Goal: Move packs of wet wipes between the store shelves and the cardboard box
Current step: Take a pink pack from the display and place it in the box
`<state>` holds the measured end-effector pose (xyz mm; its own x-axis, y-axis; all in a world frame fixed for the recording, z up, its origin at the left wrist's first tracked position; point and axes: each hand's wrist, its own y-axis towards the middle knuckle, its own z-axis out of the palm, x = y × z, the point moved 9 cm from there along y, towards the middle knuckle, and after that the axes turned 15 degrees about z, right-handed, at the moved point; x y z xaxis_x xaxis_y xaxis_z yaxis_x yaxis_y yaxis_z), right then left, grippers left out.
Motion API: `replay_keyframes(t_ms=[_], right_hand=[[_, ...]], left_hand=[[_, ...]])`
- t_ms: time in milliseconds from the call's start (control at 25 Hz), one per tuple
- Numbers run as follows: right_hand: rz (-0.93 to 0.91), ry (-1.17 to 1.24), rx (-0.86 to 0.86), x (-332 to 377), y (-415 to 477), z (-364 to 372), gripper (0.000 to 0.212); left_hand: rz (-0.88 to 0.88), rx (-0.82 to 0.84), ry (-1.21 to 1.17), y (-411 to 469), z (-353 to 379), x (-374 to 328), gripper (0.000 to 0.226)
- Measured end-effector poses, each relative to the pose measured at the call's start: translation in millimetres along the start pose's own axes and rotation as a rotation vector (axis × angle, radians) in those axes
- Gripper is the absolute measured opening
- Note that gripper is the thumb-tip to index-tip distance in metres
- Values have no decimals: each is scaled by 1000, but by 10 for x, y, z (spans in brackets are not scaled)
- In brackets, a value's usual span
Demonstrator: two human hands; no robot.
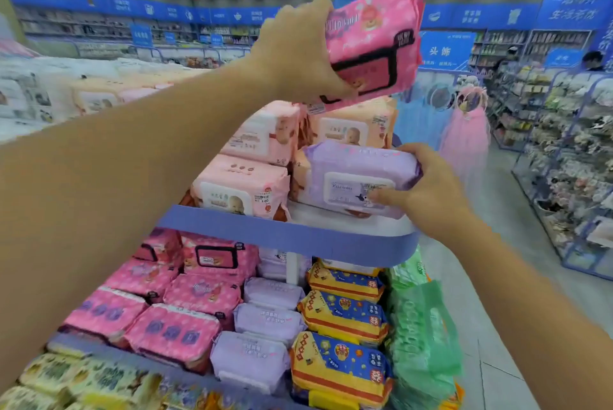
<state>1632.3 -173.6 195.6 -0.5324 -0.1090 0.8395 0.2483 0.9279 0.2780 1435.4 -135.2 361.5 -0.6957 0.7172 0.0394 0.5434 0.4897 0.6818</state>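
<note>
My left hand (298, 51) grips a bright pink pack of wet wipes (374, 41) with a black-framed lid, held up in the air above the top shelf. My right hand (428, 190) holds a lilac pack of wet wipes (351, 174) by its right end, resting on the right side of the top shelf (285, 237). Pale pink baby-print packs (242, 190) are stacked on that shelf to the left and behind. No cardboard box is in view.
The lower shelf carries rows of pink packs (172, 330), lilac packs (265, 320) and yellow-blue packs (345, 313). Green bags (421, 326) hang at the shelf's right end. An aisle runs on the right beside more racks (564, 151). A person (593, 61) stands far back.
</note>
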Motion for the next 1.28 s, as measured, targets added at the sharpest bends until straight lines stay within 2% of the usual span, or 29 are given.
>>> replay_keyframes(t_ms=[80, 200, 400, 480, 560, 680, 720, 840, 1080, 1240, 1280], right_hand=[[-58, 37, -15, 215, -16, -46, 64], [-122, 176, 8, 567, -91, 32, 61], [-149, 291, 140, 1043, -452, 651, 58], [-103, 325, 207, 1141, -660, 1060, 58], [-35, 389, 280, 1208, -921, 1540, 58], [91, 481, 389, 1368, -1508, 2437, 55], [122, 522, 439, 1458, -1776, 2769, 52], [219, 627, 573, 1759, -2644, 3753, 45], [412, 753, 724, 2286, -4100, 5448, 63], [518, 807, 823, 2597, -4836, 6475, 54], [541, 795, 850, 2682, -5011, 6742, 62]], left_hand=[[-110, -142, -176, -248, -389, 107, 86], [-204, -269, -390, -710, -865, 217, 58], [-600, -380, -664, -2062, -1202, 699, 23], [-758, -497, -745, -2824, -1288, 885, 21], [-901, -586, -824, -3608, -1393, 987, 32], [-1059, -643, -818, -4842, -1703, 1098, 55], [-1106, -662, -798, -5265, -1834, 1126, 55], [-1250, -711, -769, -6399, -2298, 1175, 38], [-1405, -816, -661, -8111, -3239, 1427, 41], [-1461, -894, -611, -8994, -3636, 1730, 39], [-1490, -907, -596, -9192, -3694, 1819, 40]])
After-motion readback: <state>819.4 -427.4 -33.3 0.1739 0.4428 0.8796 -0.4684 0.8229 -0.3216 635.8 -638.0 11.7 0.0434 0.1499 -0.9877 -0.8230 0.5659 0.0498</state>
